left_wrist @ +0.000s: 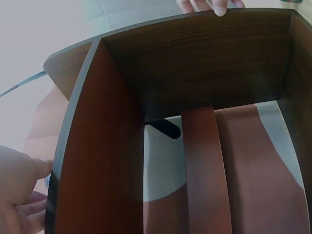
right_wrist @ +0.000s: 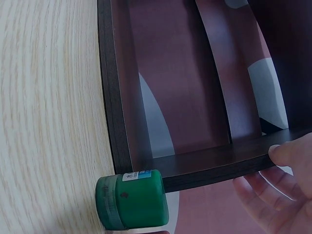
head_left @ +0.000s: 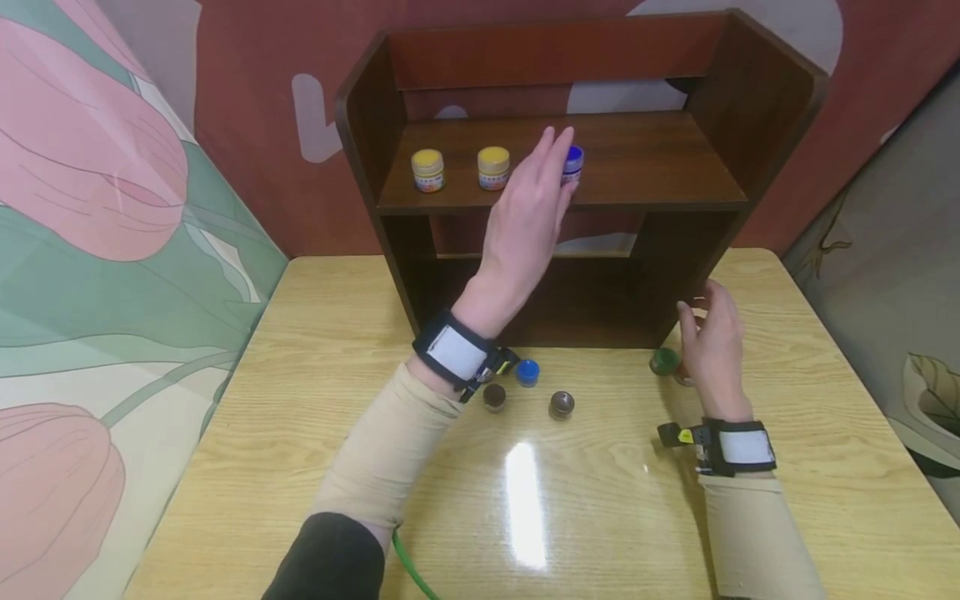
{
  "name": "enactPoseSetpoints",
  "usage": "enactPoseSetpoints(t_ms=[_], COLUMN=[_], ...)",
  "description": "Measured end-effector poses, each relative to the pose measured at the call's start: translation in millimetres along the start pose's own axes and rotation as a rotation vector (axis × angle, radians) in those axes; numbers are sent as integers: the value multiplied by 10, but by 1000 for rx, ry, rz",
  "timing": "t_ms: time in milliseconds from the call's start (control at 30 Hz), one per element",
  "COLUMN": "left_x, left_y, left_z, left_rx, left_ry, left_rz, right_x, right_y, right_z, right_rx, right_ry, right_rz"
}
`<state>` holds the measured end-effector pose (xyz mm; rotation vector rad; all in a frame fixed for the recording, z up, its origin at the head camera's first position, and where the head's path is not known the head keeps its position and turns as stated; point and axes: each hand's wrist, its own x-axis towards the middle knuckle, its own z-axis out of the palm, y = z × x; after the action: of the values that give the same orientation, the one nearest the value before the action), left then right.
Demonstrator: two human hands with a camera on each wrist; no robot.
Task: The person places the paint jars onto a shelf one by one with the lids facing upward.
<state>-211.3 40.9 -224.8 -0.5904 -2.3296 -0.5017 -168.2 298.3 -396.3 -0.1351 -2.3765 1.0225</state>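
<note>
My left hand reaches up to the upper board of a dark brown wooden shelf, its fingers straight beside a blue-lidded paint jar. The hand partly covers that jar; in the left wrist view the shelf board hides most of the contact. Low on the shelf's right side, my right hand holds the side panel, thumb on the front edge and fingers along the outer face, as the right wrist view shows. Near it on the table stand a green paint jar and a reddish jar, mostly hidden.
Two yellow-lidded paint jars stand on the upper board, left of my left hand. In front of the shelf, on the wooden table, are a blue jar, a brown jar and a dark-topped jar. Patterned walls enclose the table.
</note>
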Motion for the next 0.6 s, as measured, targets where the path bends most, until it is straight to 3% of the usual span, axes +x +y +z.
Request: enactPoseSetpoints(t_ms=[167, 433, 600], left_x=[-116, -350, -461], left_y=[-35, -85, -116], left_z=[-53, -95, -166], left_rx=[16, 49, 79], left_ry=[54, 220, 265], left_rz=[38, 144, 168], right_x=[2, 3, 4], right_y=[3, 9, 23], right_z=[10, 17, 13], right_rx=[-4, 14, -10], right_ry=[5, 14, 26], right_rz=[-7, -26, -29])
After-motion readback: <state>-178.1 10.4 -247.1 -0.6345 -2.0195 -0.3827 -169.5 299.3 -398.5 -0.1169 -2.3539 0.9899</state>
